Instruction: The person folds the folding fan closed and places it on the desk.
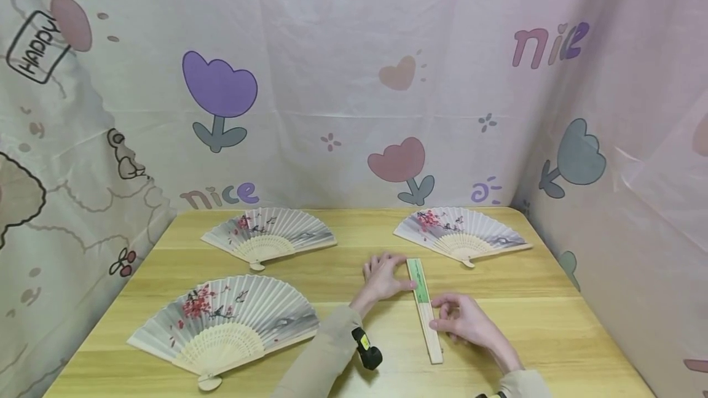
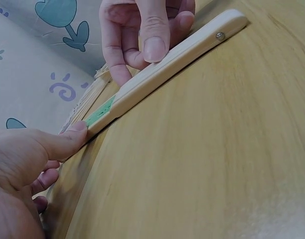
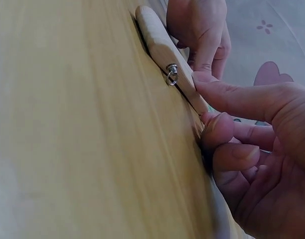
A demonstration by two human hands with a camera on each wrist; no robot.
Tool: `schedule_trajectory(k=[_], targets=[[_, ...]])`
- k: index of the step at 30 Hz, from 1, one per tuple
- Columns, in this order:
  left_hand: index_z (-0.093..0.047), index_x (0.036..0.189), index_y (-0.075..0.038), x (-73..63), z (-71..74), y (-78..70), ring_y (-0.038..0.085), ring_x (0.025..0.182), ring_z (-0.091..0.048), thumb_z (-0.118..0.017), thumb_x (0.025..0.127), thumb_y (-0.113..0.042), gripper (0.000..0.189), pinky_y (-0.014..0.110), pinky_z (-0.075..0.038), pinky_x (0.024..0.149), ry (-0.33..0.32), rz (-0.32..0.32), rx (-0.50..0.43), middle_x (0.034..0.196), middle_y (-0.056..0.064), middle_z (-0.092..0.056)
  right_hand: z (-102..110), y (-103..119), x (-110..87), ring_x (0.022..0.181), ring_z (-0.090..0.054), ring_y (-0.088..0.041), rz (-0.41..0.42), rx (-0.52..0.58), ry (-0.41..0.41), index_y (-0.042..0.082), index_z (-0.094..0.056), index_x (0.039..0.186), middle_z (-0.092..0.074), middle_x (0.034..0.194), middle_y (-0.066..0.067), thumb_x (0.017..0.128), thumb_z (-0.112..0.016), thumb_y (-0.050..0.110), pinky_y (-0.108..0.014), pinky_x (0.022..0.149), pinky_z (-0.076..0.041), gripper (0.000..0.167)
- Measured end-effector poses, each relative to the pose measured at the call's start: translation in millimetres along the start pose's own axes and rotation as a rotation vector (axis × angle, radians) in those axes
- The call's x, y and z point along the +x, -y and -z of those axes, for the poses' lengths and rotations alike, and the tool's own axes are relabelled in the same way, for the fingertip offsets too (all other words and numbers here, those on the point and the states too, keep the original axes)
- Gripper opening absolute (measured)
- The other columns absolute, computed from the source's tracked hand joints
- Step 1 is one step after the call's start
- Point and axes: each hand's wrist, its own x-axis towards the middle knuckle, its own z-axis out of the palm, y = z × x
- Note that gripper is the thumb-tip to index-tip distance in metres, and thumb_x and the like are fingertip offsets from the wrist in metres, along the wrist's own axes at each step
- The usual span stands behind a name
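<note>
A folded fan (image 1: 424, 312), pale wood with a green printed section, lies lengthwise on the table. My left hand (image 1: 383, 277) grips its far end, the thumb on the green part (image 2: 100, 114) and an index finger at the tip. From the right side, my right hand (image 1: 467, 324) pinches the fan's middle, thumb on the wooden guard and other fingers curled beside it. A metal rivet with a small ring (image 3: 171, 74) shows near the fan's rounded end in the right wrist view.
Three spread fans with blossom prints lie around: one at the front left (image 1: 221, 324), one at the back left (image 1: 271, 235), one at the back right (image 1: 461, 232). A printed curtain (image 1: 332, 78) stands behind and beside the wooden table (image 1: 553, 336).
</note>
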Motion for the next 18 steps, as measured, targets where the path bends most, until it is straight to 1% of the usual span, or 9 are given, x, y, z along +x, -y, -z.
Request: schedule_trajectory(k=[5,8,11,13,15,16,18], targets=[[-0.062,0.135,-0.015,-3.1,0.4,1.0,0.028,0.120,-0.042,-0.085,0.077,-0.039,0.067,0.050,-0.032,0.105,-0.003,0.009,-0.012,0.138,0.009,-0.057,1,-2,0.2,0.049,-0.051,-0.004,0.001,0.029,-0.001,-0.014,-0.055,0.124,-0.059,0.077,-0.003,0.087,-0.078,0.015,-0.014,0.036,-0.040,0.053],[-0.062,0.134,-0.014,-4.5,1.0,1.6,0.028,0.121,-0.041,-0.085,0.078,-0.038,0.065,0.050,-0.032,0.106,-0.004,0.008,-0.027,0.137,0.009,-0.057,3,-5,1.7,0.051,-0.054,-0.006,-0.018,0.056,-0.048,-0.015,-0.055,0.125,-0.060,0.075,-0.005,0.086,-0.078,0.014,-0.017,0.037,-0.045,0.054],[-0.062,0.133,-0.014,-5.6,2.3,1.9,0.029,0.120,-0.042,-0.084,0.078,-0.036,0.063,0.049,-0.033,0.105,-0.013,0.002,-0.052,0.133,0.009,-0.058,5,-7,4.7,0.056,-0.060,-0.010,-0.056,0.119,-0.141,-0.016,-0.053,0.127,-0.066,0.077,-0.010,0.087,-0.077,0.013,-0.023,0.044,-0.055,0.054],[-0.062,0.133,-0.013,-6.3,3.2,2.1,0.029,0.120,-0.042,-0.084,0.079,-0.035,0.063,0.049,-0.034,0.104,-0.022,0.003,-0.078,0.132,0.010,-0.059,6,-9,6.5,0.061,-0.065,-0.012,-0.075,0.179,-0.226,-0.018,-0.052,0.128,-0.070,0.082,-0.015,0.088,-0.075,0.009,-0.026,0.053,-0.062,0.054],[-0.062,0.134,-0.012,-7.2,4.2,2.5,0.030,0.121,-0.042,-0.084,0.079,-0.034,0.063,0.050,-0.035,0.105,-0.034,0.012,-0.112,0.131,0.010,-0.059,8,-10,7.6,0.066,-0.070,-0.014,-0.087,0.253,-0.323,-0.019,-0.050,0.129,-0.074,0.087,-0.019,0.089,-0.073,0.004,-0.028,0.061,-0.065,0.051],[-0.061,0.135,-0.012,-7.7,4.7,2.7,0.030,0.122,-0.042,-0.084,0.080,-0.034,0.063,0.050,-0.035,0.105,-0.039,0.017,-0.129,0.131,0.010,-0.059,8,-10,8.0,0.068,-0.071,-0.013,-0.091,0.288,-0.374,-0.020,-0.050,0.129,-0.075,0.088,-0.018,0.089,-0.072,0.002,-0.027,0.064,-0.066,0.050],[-0.060,0.135,-0.011,-8.7,5.3,3.0,0.031,0.124,-0.041,-0.083,0.081,-0.032,0.062,0.052,-0.034,0.106,-0.049,0.022,-0.170,0.131,0.010,-0.059,10,-11,8.4,0.071,-0.073,-0.011,-0.099,0.355,-0.473,-0.020,-0.048,0.131,-0.077,0.087,-0.010,0.090,-0.069,-0.001,-0.024,0.068,-0.066,0.049]])
